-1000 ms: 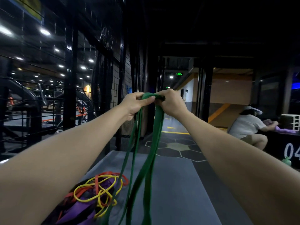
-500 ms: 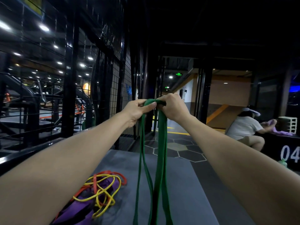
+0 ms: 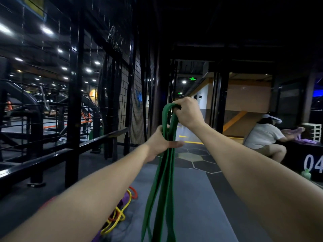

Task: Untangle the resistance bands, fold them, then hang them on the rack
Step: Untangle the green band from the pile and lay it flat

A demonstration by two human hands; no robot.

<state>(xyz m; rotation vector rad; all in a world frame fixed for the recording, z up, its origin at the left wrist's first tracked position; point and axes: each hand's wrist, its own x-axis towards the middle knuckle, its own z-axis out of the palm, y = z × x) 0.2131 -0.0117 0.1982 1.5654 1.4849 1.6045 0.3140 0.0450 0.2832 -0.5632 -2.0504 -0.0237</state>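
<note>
A long green resistance band (image 3: 163, 186) hangs doubled in front of me, its strands running down past the bottom edge. My right hand (image 3: 187, 113) grips the folded top loop, held high. My left hand (image 3: 161, 141) sits lower and wraps around the hanging strands, thumb and fingers closed on them. A tangle of yellow, orange and purple bands (image 3: 120, 210) lies on the grey mat (image 3: 201, 206) below my left forearm, partly hidden by the arm. The black wire-grid rack (image 3: 136, 102) stands ahead on the left.
Black steel railings and posts (image 3: 73, 119) run along the left side. A person in a white shirt (image 3: 264, 137) crouches at the right by a dark box marked 04 (image 3: 312, 165). Hexagon floor tiles (image 3: 190, 158) lie beyond the mat.
My left hand has let go of the top loop and slid down the green band to grip its strands lower. My right hand still holds the top.
</note>
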